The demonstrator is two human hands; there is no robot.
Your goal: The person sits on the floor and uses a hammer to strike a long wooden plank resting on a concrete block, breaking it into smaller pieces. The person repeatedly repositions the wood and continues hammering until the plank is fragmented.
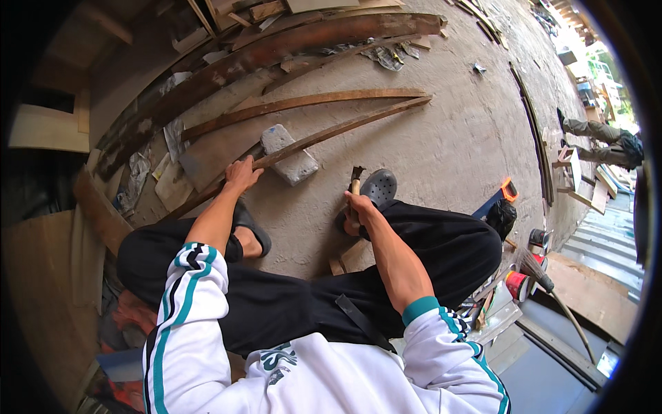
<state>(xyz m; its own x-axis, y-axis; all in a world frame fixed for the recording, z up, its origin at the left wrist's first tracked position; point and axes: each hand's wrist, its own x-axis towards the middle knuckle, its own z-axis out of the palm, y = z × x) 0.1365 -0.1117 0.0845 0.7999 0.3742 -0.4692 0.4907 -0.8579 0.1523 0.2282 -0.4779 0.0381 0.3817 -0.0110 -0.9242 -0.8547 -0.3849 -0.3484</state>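
My left hand (241, 174) presses down on a long thin wooden strip (345, 126) that runs across a grey concrete block (289, 155) on the floor. My right hand (358, 210) grips the wooden handle of a hammer (356, 178), its dark head raised just right of the block. I am crouched, with black trousers and dark clogs (378, 186) under my arms.
Several long curved planks (276, 52) and board offcuts lie on the concrete floor beyond the block. A hand saw (498, 198), cans and a broom (552, 290) sit at the right. Another person's legs (596, 131) are at the far right.
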